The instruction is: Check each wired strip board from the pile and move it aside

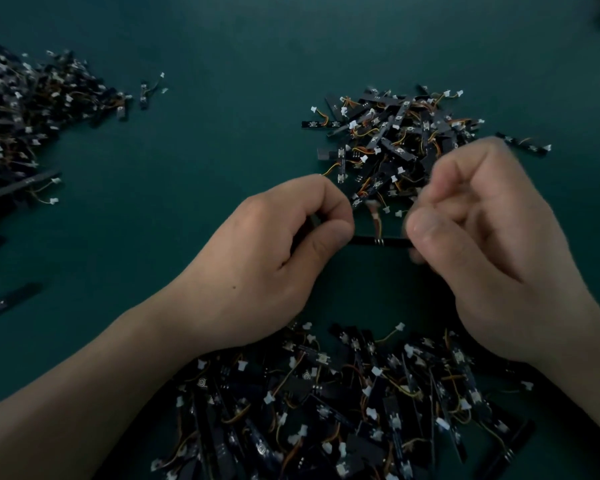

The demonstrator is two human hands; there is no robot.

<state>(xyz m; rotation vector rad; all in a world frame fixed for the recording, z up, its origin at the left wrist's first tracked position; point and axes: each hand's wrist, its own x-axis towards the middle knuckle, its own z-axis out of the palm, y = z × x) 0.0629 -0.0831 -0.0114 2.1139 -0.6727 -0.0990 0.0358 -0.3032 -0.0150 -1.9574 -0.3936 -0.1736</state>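
Dark teal tabletop [222, 46] is spread under the whole scene, and three heaps of wired strip boards are laid on it. One black strip board [381, 241] is held level between the two hands, above the tabletop at the middle of the view. Its left end is pinched by the curled thumb and forefinger of the left hand [284, 258]. Its right end is gripped by the curled fingers [426, 230] of the right hand [492, 237], which is blurred. A thin wire [376, 223] is seen rising from the middle of the board. The far pile [402, 140] is heaped just beyond the hands, the near pile [343, 403] is spread below the wrists, and the left pile [25, 123] is set well apart at the left edge. A stray board [144, 93] is left beside that pile.
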